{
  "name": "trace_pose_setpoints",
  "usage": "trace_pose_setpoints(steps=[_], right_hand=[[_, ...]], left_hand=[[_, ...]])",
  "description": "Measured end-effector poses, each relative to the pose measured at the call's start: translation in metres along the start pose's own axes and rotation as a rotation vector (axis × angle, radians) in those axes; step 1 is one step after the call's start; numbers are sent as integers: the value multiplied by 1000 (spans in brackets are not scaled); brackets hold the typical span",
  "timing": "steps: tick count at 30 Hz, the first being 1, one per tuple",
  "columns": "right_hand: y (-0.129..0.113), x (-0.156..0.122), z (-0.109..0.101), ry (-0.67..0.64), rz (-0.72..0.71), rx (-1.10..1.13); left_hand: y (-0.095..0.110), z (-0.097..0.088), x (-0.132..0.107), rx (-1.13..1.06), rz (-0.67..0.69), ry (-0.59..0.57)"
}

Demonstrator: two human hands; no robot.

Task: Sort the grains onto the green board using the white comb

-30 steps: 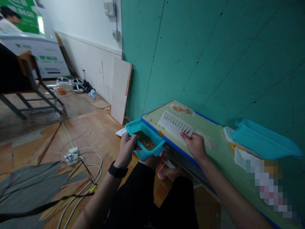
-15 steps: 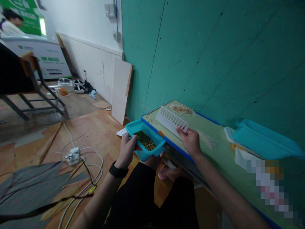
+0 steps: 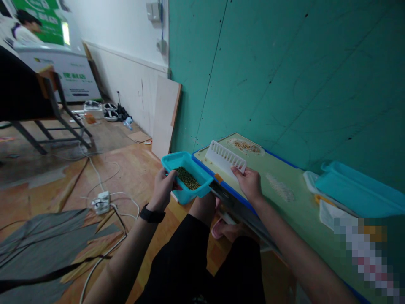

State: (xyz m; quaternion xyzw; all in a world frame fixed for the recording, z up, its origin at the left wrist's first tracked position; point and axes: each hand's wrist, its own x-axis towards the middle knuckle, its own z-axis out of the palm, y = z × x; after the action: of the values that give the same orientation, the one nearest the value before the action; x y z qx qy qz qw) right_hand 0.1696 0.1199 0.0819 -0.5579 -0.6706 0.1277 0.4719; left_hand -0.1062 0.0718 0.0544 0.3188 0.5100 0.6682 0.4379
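My left hand (image 3: 163, 187) grips the near rim of a turquoise plastic box (image 3: 177, 161) with green beans (image 3: 187, 178) in it, held against the left edge of the green table (image 3: 295, 207). A black watch sits on that wrist. My right hand (image 3: 249, 182) pinches the near corner of a white slotted plastic scraper (image 3: 225, 157), which stands tilted on the tabletop next to the box. A pile of yellowish grains (image 3: 247, 146) lies at the table's far end and a streak of white grains (image 3: 280, 187) lies to the right of my hand.
A turquoise lid (image 3: 357, 190) over white trays rests on the table at right, against the teal wall. On the wooden floor at left are a power strip (image 3: 101, 202) with cables, grey mats, a leaning board (image 3: 164, 116) and a chair frame (image 3: 53, 114).
The scraper has slid left along the table toward the box, with my right hand on it. The view has shifted slightly; the box stays at the table's edge.
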Motion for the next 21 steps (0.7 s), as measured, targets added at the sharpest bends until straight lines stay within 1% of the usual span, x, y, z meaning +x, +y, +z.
trace_pose_setpoints(steps=[2,5,9,11,15,18,21], right_hand=[[-3,1,4,-10,2,31],[-12,-5,8,-34,8,65],[-22,-14,12,-60,-47,89],[-23,-9,15,-38,-70,49],[-18,14,22,-7,-83,-33],[-14,24,27,-27,-92,-43],[-13,23,28,-73,-111,-3]], left_hand=[[1,-1,2,1,-2,-3],[1,-1,1,0,-2,-14],[1,-1,-1,-12,8,-39],[1,-1,-1,-14,11,-44],[1,-1,3,9,8,-28],[2,-1,6,26,-5,-21],[3,-2,7,18,-11,-29]])
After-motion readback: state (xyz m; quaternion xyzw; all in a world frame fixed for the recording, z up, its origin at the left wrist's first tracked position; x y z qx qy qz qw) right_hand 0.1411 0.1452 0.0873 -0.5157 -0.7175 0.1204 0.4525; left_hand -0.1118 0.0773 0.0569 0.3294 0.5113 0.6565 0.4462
